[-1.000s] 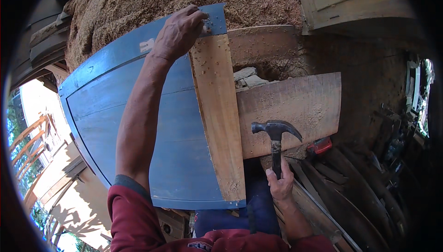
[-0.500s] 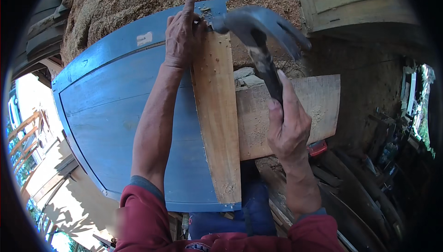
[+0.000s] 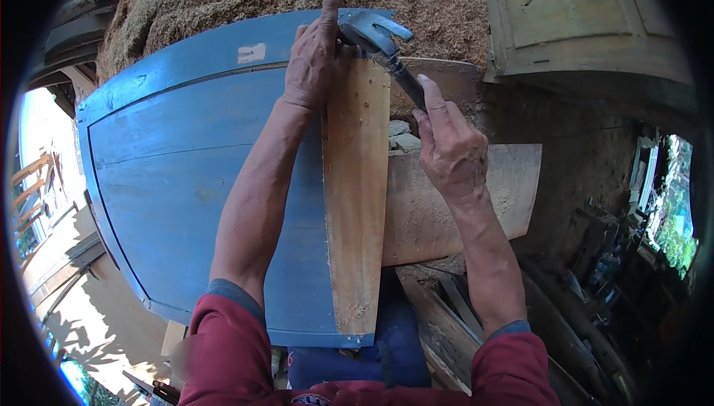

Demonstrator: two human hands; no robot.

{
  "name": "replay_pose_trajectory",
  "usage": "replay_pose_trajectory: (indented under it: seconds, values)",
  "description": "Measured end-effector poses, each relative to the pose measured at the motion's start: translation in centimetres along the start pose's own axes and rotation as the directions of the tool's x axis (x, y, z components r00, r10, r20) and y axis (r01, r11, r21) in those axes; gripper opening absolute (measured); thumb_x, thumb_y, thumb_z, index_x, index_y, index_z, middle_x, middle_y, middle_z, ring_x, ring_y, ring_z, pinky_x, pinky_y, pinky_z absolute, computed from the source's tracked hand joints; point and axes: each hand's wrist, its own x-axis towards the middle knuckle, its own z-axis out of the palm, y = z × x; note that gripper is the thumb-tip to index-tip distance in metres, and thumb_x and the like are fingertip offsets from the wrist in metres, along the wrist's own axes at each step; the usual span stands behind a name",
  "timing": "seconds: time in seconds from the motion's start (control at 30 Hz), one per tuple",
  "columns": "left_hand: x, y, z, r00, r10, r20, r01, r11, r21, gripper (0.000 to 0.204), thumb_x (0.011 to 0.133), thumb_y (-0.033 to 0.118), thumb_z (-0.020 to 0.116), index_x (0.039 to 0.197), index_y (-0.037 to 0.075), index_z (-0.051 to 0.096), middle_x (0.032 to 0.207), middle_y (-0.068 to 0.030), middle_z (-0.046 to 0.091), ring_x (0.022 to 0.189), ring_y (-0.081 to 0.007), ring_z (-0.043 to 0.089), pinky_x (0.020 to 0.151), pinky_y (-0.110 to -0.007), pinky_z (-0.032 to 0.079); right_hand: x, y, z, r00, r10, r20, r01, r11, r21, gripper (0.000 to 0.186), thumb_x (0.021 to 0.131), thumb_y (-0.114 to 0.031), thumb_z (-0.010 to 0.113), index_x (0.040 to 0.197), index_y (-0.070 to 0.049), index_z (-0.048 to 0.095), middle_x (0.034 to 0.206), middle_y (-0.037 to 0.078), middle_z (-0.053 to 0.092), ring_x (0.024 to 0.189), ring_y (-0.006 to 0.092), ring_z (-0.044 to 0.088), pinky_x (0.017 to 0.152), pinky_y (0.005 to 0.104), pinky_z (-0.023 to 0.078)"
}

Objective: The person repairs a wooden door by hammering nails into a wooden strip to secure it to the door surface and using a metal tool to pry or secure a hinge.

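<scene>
Left hand (image 3: 312,71): at far edge of panel (image 3: 201,164), near far-right corner; fingers curled, one raised; cannot tell if grasping. Hammer (image 3: 401,75): head just beside left hand, handle slanting near-right. Right hand (image 3: 455,147): grip clenched around handle, head lying far-left.

- Daylight glares at left, bleached white
- Sheen on panel (image 3: 186,175)
- Wall (image 3: 580,153) at right dim
- Black fisheye rim, edges bent
- Smudgy blur at left sleeve (image 3: 230,354)
</scene>
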Motion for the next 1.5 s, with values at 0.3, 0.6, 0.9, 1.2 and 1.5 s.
replay_pose_trajectory:
  seconds: [0.3,0.6,0.9,1.2,1.5]
  values:
    - [5.6,-3.9,-3.6,0.975,-0.068,0.212,0.115,0.97,-0.213,0.073,0.093,0.024,0.064,0.157,0.012,0.032,0.109,-0.0131,0.071,0.099,-0.031,0.067,0.095,-0.043,0.051,0.4,-0.4,-1.6,0.921,-0.135,-0.366,0.183,0.978,0.101,0.054,0.093,-0.007,0.065,0.144,-0.002,0.049,0.094,0.018,0.068,0.07,0.0335,0.07,0.059,0.0423,0.055]
    - [12.9,-6.4,1.9,0.467,-0.314,0.827,0.251,0.943,0.217,0.1,0.087,0.088,0.027,0.151,0.014,0.044,0.158,-0.013,0.04,0.143,-0.0323,0.042,0.115,-0.053,0.039,0.1,-2.0,-1.9,0.963,0.01,-0.271,0.044,0.981,0.191,0.043,0.102,-0.01,0.055,0.142,0.004,0.048,0.1,0.018,0.07,0.077,0.0223,0.069,0.066,0.0343,0.054]
    - [15.1,-4.2,0.9,0.168,-0.336,0.927,0.478,0.85,0.222,0.087,0.088,0.081,0.043,0.147,0.018,0.051,0.149,-0.0095,0.052,0.134,-0.0246,0.051,0.114,-0.041,0.041,0.1,-0.8,-1.7,0.982,-0.011,-0.187,0.056,0.97,0.236,0.052,0.096,-0.008,0.062,0.145,0.003,0.045,0.099,0.022,0.068,0.068,0.0337,0.067,0.061,0.0395,0.055]
    - [12.2,-14.5,4.4,0.295,-0.028,0.955,-0.083,0.995,0.055,0.08,0.09,0.075,0.051,0.135,0.01,0.061,0.126,-0.0124,0.068,0.119,-0.025,0.062,0.095,-0.047,0.054,0.7,-2.6,-1.0,0.995,0.023,-0.093,0.001,0.969,0.246,0.048,0.1,-0.007,0.054,0.145,0.006,0.043,0.098,0.02,0.069,0.071,0.0307,0.069,0.063,0.0389,0.055]
    - [14.0,-5.4,0.7,0.275,-0.388,0.879,0.523,0.828,0.202,0.092,0.089,0.079,0.049,0.145,0.007,0.05,0.147,-0.017,0.052,0.132,-0.0311,0.053,0.113,-0.047,0.041,1.2,-1.2,-2.6,0.996,-0.052,-0.078,0.065,0.982,0.178,0.055,0.093,-0.006,0.064,0.143,0.008,0.044,0.113,0.025,0.068,0.086,0.0383,0.073,0.072,0.0432,0.059]
